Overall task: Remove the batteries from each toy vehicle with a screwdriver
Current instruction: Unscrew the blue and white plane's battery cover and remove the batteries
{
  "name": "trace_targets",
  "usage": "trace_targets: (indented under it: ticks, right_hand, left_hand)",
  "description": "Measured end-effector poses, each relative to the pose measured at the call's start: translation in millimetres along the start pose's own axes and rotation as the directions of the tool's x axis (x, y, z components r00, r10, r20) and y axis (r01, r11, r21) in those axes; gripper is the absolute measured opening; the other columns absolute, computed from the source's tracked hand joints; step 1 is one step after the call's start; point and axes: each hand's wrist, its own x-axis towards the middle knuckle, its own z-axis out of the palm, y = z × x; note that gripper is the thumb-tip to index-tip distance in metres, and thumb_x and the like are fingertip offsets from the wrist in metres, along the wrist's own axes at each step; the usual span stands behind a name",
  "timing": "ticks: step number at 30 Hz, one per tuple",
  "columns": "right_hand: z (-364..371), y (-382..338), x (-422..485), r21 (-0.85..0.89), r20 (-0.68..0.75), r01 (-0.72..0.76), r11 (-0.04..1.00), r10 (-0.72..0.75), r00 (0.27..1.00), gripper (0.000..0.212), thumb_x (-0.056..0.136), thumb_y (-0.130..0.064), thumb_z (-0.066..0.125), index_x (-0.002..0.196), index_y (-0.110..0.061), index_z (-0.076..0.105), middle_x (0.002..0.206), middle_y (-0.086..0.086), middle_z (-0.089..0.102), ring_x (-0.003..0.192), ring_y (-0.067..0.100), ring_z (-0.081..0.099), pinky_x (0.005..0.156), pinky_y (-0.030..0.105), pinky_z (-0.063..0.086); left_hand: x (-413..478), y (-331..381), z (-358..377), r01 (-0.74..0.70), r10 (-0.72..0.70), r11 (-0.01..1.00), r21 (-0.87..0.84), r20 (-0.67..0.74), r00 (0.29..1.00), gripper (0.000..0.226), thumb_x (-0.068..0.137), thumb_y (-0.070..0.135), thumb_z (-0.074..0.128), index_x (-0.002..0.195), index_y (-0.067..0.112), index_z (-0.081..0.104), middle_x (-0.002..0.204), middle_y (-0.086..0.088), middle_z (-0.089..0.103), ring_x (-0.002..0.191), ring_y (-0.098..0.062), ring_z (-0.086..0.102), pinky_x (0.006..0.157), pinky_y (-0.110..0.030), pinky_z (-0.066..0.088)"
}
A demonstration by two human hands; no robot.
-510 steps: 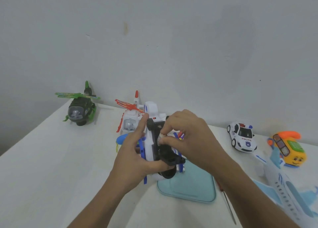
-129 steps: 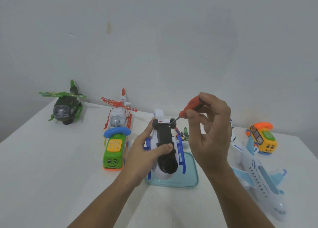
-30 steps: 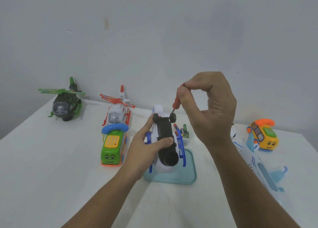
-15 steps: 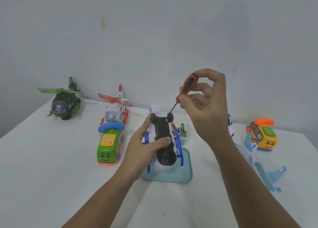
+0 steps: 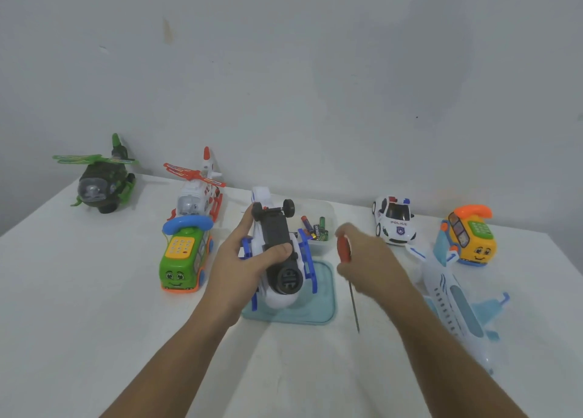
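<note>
My left hand grips a white and blue toy helicopter, held upside down with its black underside and wheels facing up, over a light blue lid. My right hand holds a red-handled screwdriver low beside the lid, shaft pointing down toward me, tip near the table. Behind the helicopter a clear container holds several loose batteries.
On the white table stand a green helicopter, a red and white helicopter, a green bus phone, a police car, a yellow bus phone and a white and blue plane. A grey wall rises behind.
My right hand has come down from above the helicopter's wheels to the table right of the lid, screwdriver now pointing down. My left hand still holds the helicopter.
</note>
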Motion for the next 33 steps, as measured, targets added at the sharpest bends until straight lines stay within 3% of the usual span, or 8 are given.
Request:
trace_targets:
  ticks: [8, 13, 17, 21, 24, 28, 31, 33]
  right_hand:
    - [42.8, 19.6, 0.8, -0.254, 0.069, -0.043, 0.966, 0.062, 0.996, 0.014, 0.094, -0.004, 0.045, 0.097, -0.015, 0.036, 0.071, -0.001, 0.033, 0.067, 0.015, 0.043, 0.063, 0.027, 0.036]
    - [42.9, 30.1, 1.5, -0.209, 0.141, -0.041, 0.977, 0.071, 0.987, 0.014, 0.091, -0.006, 0.049, 0.095, -0.018, 0.041, 0.089, 0.004, 0.053, 0.076, 0.018, 0.047, 0.06, 0.025, 0.035]
    - [26.0, 26.5, -2.9, -0.121, 0.065, 0.007, 0.993, 0.001, 0.998, 0.038, 0.097, -0.019, 0.049, 0.135, -0.019, 0.045, 0.109, 0.007, 0.058, 0.092, 0.02, 0.051, 0.074, 0.026, 0.037]
    - [6.3, 0.0, -19.8, 0.301, -0.22, 0.299, 0.906, -0.239, 0.946, 0.03, 0.097, -0.02, 0.052, 0.125, -0.026, 0.058, 0.099, -0.01, 0.062, 0.085, 0.003, 0.059, 0.07, 0.011, 0.044]
    - [7.5, -24.0, -36.1, 0.488, -0.2, 0.404, 0.774, -0.351, 0.915, 0.03, 0.093, -0.013, 0.056, 0.118, -0.028, 0.065, 0.104, -0.018, 0.065, 0.095, -0.005, 0.059, 0.077, 0.016, 0.051]
    - [29.0, -44.8, -41.4, 0.42, -0.188, 0.454, 0.786, -0.414, 0.891, 0.037, 0.089, -0.024, 0.061, 0.126, -0.028, 0.061, 0.112, -0.025, 0.054, 0.114, 0.001, 0.051, 0.098, 0.029, 0.046]
    - [40.9, -59.4, -39.9, 0.392, -0.187, 0.462, 0.796, -0.422, 0.887, 0.045, 0.087, -0.03, 0.068, 0.129, -0.037, 0.051, 0.12, -0.03, 0.048, 0.116, -0.011, 0.04, 0.098, 0.01, 0.036]
    - [47.7, -75.1, -40.7, 0.388, -0.179, 0.446, 0.806, -0.409, 0.895, 0.055, 0.081, -0.041, 0.073, 0.125, -0.048, 0.04, 0.115, -0.044, 0.037, 0.111, -0.022, 0.033, 0.086, -0.003, 0.029]
  left_hand:
    - [-5.1, -11.3, 5.7, 0.036, -0.036, 0.999, 0.021, -0.024, 0.999, 0.073, 0.079, 0.006, 0.078, 0.124, 0.053, 0.045, 0.083, 0.028, 0.07, 0.074, 0.005, 0.07, 0.063, -0.014, 0.056]
    - [-9.6, -15.5, 6.4, 0.043, -0.042, 0.999, 0.021, -0.04, 0.998, 0.076, 0.08, 0.008, 0.078, 0.136, 0.048, 0.046, 0.09, 0.021, 0.074, 0.081, -0.001, 0.072, 0.068, -0.016, 0.058]
    - [-11.8, -17.3, 4.4, 0.047, -0.046, 0.999, 0.021, -0.041, 0.998, 0.078, 0.079, 0.011, 0.079, 0.138, 0.048, 0.044, 0.093, 0.023, 0.074, 0.088, -0.006, 0.073, 0.077, -0.025, 0.06]
    - [-10.6, -15.7, 0.9, 0.038, -0.038, 0.999, 0.021, -0.037, 0.999, 0.075, 0.076, 0.017, 0.08, 0.135, 0.05, 0.047, 0.101, 0.021, 0.074, 0.097, -0.01, 0.072, 0.09, -0.038, 0.057]
    - [-8.8, -10.3, -4.3, 0.03, -0.031, 0.999, -0.016, -0.044, 0.999, 0.06, 0.075, 0.024, 0.079, 0.119, 0.056, 0.054, 0.106, 0.021, 0.073, 0.1, -0.01, 0.071, 0.084, -0.035, 0.058]
    - [-4.5, 3.6, -23.2, 0.084, -0.086, 0.996, -0.022, -0.086, 0.993, 0.052, 0.085, 0.046, 0.067, 0.132, 0.059, 0.048, 0.121, 0.013, 0.067, 0.096, -0.011, 0.071, 0.06, -0.028, 0.059]
    - [-1.4, 18.1, -37.2, 0.148, -0.141, 0.988, 0.048, -0.127, 0.982, 0.04, 0.091, 0.063, 0.049, 0.129, 0.052, 0.055, 0.118, 0.009, 0.068, 0.098, -0.014, 0.069, 0.061, -0.029, 0.057]
    - [-1.6, 31.5, -47.5, 0.153, -0.146, 0.988, 0.037, -0.143, 0.979, 0.041, 0.092, 0.067, 0.041, 0.111, 0.04, 0.066, 0.095, 0.008, 0.076, 0.084, -0.014, 0.072, 0.058, -0.027, 0.055]
